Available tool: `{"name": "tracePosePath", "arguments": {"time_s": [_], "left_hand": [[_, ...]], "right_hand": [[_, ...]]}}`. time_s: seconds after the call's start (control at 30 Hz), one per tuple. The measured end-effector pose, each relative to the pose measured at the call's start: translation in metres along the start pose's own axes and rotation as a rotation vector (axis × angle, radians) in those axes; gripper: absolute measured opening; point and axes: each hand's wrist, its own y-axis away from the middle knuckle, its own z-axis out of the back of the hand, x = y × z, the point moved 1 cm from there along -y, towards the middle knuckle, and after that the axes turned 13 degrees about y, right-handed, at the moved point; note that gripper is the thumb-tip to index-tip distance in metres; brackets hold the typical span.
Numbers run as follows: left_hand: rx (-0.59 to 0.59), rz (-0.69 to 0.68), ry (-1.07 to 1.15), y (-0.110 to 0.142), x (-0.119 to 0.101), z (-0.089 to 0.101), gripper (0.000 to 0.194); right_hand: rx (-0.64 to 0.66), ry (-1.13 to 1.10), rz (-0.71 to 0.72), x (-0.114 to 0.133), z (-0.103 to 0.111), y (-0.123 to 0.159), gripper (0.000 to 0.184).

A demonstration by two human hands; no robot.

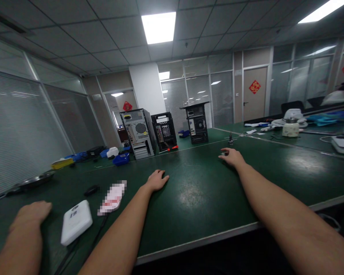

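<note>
Green matte worktable (pixel 206 198) carries both hands. Left hand (pixel 157 180) lies palm-down, relaxed, gripping nothing. Right hand (pixel 231 156) rests on the mat, fingers curled over a small silvery metal part (pixel 223 154) at its 9 o'clock fingertips; grasp unclear. Another person's hand (pixel 31 214) sits at 9 o'clock beside a white rectangular plastic box (pixel 76 221).

Between our left hand (pixel 157 180) and right hand (pixel 231 156) we see bare green table (pixel 206 191). Beyond, three computer cases (pixel 139 133) block passage; a white device (pixel 76 221) and another person's hand (pixel 31 214) obstruct the left.
</note>
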Motion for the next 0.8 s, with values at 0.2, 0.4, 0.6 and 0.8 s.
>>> {"name": "tracePosePath", "arguments": {"time_s": [0.2, 0.4, 0.6, 0.8], "left_hand": [[-0.028, -0.017, 0.018, -0.004, 0.005, -0.004, 0.067], [-0.073, -0.056, 0.069, -0.004, 0.004, -0.002, 0.057], [-0.114, -0.218, 0.181, 0.003, -0.022, 0.000, 0.049], [-0.125, -0.358, 0.256, 0.008, -0.050, -0.007, 0.036]], "right_hand": [[0.004, 0.076, 0.127, 0.014, 0.002, 0.009, 0.049], [0.031, 0.089, 0.461, 0.065, 0.010, 0.021, 0.045], [0.083, 0.021, 0.881, 0.143, 0.006, 0.058, 0.041], [0.094, -0.054, 1.122, 0.191, -0.003, 0.096, 0.042]]}}
